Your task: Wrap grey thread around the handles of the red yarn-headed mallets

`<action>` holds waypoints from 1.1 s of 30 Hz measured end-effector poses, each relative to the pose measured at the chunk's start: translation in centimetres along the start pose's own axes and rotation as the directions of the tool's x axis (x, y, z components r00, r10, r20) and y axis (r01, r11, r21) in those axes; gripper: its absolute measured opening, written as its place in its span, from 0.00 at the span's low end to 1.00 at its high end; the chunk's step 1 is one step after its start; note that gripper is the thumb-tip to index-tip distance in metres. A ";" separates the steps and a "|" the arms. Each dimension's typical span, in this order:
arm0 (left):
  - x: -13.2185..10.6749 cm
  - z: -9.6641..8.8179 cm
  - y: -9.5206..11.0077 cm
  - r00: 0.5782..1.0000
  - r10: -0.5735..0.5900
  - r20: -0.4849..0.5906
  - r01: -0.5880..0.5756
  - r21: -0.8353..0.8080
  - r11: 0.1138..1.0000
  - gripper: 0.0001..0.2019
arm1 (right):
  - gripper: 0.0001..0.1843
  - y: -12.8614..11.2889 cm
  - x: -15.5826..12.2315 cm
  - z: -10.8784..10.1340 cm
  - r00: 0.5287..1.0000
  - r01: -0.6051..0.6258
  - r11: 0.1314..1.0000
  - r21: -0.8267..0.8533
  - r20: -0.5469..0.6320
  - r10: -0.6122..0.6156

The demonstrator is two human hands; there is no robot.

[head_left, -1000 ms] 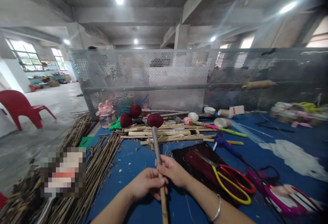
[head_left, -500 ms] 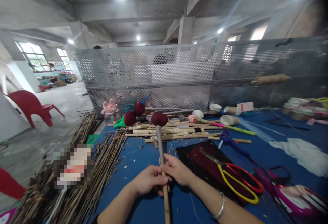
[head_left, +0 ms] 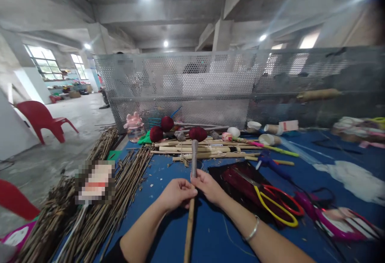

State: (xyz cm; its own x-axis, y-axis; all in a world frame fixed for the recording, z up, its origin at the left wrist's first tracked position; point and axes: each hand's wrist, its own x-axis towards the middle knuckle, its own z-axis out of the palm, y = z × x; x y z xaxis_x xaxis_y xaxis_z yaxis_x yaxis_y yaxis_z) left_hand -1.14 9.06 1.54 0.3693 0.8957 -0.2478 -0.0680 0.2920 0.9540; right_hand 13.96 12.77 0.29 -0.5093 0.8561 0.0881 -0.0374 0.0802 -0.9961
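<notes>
A wooden stick [head_left: 189, 231] stands tilted between my hands, its upper part wrapped in grey material [head_left: 194, 158]. At its top is a dark red ball-shaped head [head_left: 197, 134]. My left hand [head_left: 177, 194] pinches at the stick just below the grey wrapping, fingers curled and thumb forward. Slightly higher, my right hand [head_left: 207, 185] grips the wrapping's lower end between thumb and fingers. Behind the stick lie two similar dark red balls [head_left: 156, 134]. To the right of my right hand, scissors [head_left: 270, 199] with red and yellow handles rest on dark red and black cloth [head_left: 221, 177].
Bundles of thin dry twigs [head_left: 120, 199] cover the left side. Pale sticks [head_left: 210, 150] lie across the back, before a perforated metal screen [head_left: 135, 82]. A blue glue gun [head_left: 272, 166], a purple-and-white device [head_left: 339, 223] and white plastic [head_left: 357, 183] occupy the right. A pink-lidded jar [head_left: 134, 126] stands behind.
The stick's top has swung to the right and its lower end to the left. My hands have moved slightly up along with it, and the whole view has shifted a little.
</notes>
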 end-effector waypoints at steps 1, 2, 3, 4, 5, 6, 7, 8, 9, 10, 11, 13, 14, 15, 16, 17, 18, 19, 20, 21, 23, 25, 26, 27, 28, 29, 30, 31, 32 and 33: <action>0.0 0.1 0.1 1.000 0.018 -0.022 -0.018 -0.004 1.000 0.21 | 0.23 -0.1 0.0 -0.1 1.000 0.000 1.000 0.007 -0.009 0.000; -0.1 0.1 0.2 0.999 0.033 -0.018 -0.033 -0.018 0.999 0.21 | 0.23 -0.4 0.0 -0.3 1.000 -0.005 1.000 0.027 0.002 0.005; -0.2 0.1 0.3 0.999 0.042 0.004 -0.042 -0.042 0.998 0.21 | 0.23 -0.8 0.0 -0.5 1.000 -0.011 0.998 0.055 0.026 0.010; -0.2 0.1 0.4 0.998 0.044 0.037 -0.041 -0.073 0.996 0.21 | 0.22 -1.2 0.1 -0.6 0.998 -0.018 0.997 0.081 0.061 0.013; -0.3 0.1 0.6 0.996 0.041 0.073 -0.033 -0.106 0.994 0.20 | 0.22 -1.8 0.2 -0.7 0.995 -0.023 0.995 0.100 0.096 0.014; -0.3 0.0 0.9 0.993 0.036 0.110 -0.021 -0.134 0.991 0.20 | 0.21 -2.4 0.3 -0.8 0.993 -0.023 0.994 0.105 0.119 0.010; -0.3 -0.2 1.1 0.990 0.029 0.141 -0.007 -0.154 0.988 0.20 | 0.21 -2.9 0.6 -0.8 0.991 -0.019 0.995 0.099 0.133 0.006; -0.3 -0.3 1.4 0.987 0.026 0.158 0.000 -0.163 0.987 0.19 | 0.21 -3.4 0.9 -0.8 0.990 -0.014 0.996 0.084 0.139 0.002; -0.2 -0.4 1.7 0.987 0.024 0.161 0.002 -0.160 0.987 0.19 | 0.20 -3.8 1.2 -0.7 0.991 -0.009 0.998 0.063 0.136 0.000; -0.1 -0.5 2.0 0.989 0.031 0.146 -0.009 -0.148 0.989 0.18 | 0.20 -4.1 1.5 -0.5 0.992 -0.006 0.999 0.038 0.124 0.001; 0.1 -0.6 2.3 0.992 0.048 0.119 -0.033 -0.130 0.991 0.18 | 0.20 -4.2 1.8 -0.3 0.995 -0.006 1.000 0.017 0.104 0.004; 0.4 -0.8 2.4 0.994 0.090 0.061 -0.085 -0.090 0.992 0.19 | 0.20 -4.1 2.2 0.2 0.998 -0.008 1.000 -0.001 0.057 0.008; 0.5 -0.9 2.4 0.993 0.112 0.034 -0.109 -0.078 0.991 0.20 | 0.19 -4.0 2.3 0.4 1.000 -0.006 1.000 0.006 0.028 0.006; 0.6 -1.0 2.2 0.991 0.129 0.016 -0.128 -0.073 0.989 0.20 | 0.19 -3.8 2.2 0.7 1.000 -0.003 1.000 0.025 0.008 0.003; 0.6 -1.1 2.0 0.990 0.143 0.003 -0.142 -0.075 0.987 0.20 | 0.19 -3.5 2.2 0.9 1.000 0.003 0.999 0.054 0.000 -0.003; 0.5 -1.3 1.8 0.989 0.147 0.008 -0.146 -0.082 0.986 0.19 | 0.20 -3.3 2.0 1.0 1.000 0.013 0.996 0.087 0.008 -0.013; 0.4 -1.4 1.6 0.988 0.151 0.031 -0.147 -0.093 0.985 0.18 | 0.20 -3.1 1.9 1.1 0.999 0.022 0.992 0.121 0.030 -0.026; 0.3 -1.6 1.4 0.987 0.151 0.062 -0.143 -0.111 0.983 0.17 | 0.21 -3.0 1.7 1.1 0.997 0.030 0.988 0.153 0.062 -0.040; 0.2 -1.6 1.3 0.984 0.147 0.102 -0.133 -0.133 0.982 0.16 | 0.21 -2.8 1.5 1.1 0.994 0.035 0.984 0.176 0.097 -0.053; 0.1 -1.7 1.2 0.980 0.140 0.144 -0.118 -0.154 0.981 0.15 | 0.21 -2.8 1.4 1.0 0.990 0.038 0.982 0.186 0.126 -0.062; -0.1 -1.6 1.2 0.970 0.111 0.216 -0.072 -0.185 0.980 0.15 | 0.21 -2.6 1.2 0.7 0.988 0.039 0.984 0.174 0.143 -0.065; -0.1 -1.4 1.2 0.969 0.081 0.234 -0.035 -0.195 0.980 0.16 | 0.22 -2.4 1.1 0.3 0.991 0.038 0.991 0.130 0.123 -0.054; -0.1 -1.2 1.2 0.974 0.068 0.215 -0.026 -0.192 0.981 0.16 | 0.22 -2.3 1.1 0.1 0.993 0.036 0.994 0.101 0.104 -0.046; 0.0 -1.1 1.1 0.983 0.056 0.177 -0.023 -0.184 0.983 0.17 | 0.22 -2.1 1.2 -0.2 0.996 0.033 0.997 0.063 0.084 -0.038; 0.0 -1.0 1.0 0.990 0.040 0.132 -0.018 -0.167 0.986 0.17 | 0.23 -2.0 1.3 -0.3 0.998 0.028 0.999 0.021 0.063 -0.030; 0.1 -0.9 0.9 0.996 0.022 0.087 -0.010 -0.141 0.990 0.18 | 0.23 -1.8 1.5 -0.5 0.999 0.024 0.999 -0.022 0.044 -0.023; 0.1 -0.8 0.8 0.999 0.005 0.049 0.000 -0.111 0.994 0.19 | 0.23 -1.6 1.7 -0.6 1.000 0.019 0.998 -0.060 0.025 -0.018; 0.2 -0.8 0.8 1.000 -0.008 0.020 0.010 -0.083 0.997 0.19 | 0.22 -1.4 1.8 -0.7 1.000 0.015 0.996 -0.090 0.008 -0.015; 0.1 -0.8 0.8 1.000 -0.013 0.001 0.013 -0.065 0.998 0.20 | 0.22 -1.2 2.0 -0.8 1.000 0.013 0.994 -0.107 -0.002 -0.013; 0.1 -0.8 0.9 1.000 -0.011 -0.010 0.010 -0.060 0.998 0.20 | 0.22 -1.1 2.1 -0.8 1.000 0.015 0.994 -0.106 -0.008 -0.016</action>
State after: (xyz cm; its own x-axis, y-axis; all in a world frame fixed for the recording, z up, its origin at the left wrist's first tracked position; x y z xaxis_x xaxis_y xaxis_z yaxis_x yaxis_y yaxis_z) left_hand -1.89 9.69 2.23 0.3604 0.8958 -0.2600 -0.1195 0.3208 0.9396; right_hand 13.59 14.88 1.61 -0.5016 0.8589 0.1037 0.0464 0.1464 -0.9881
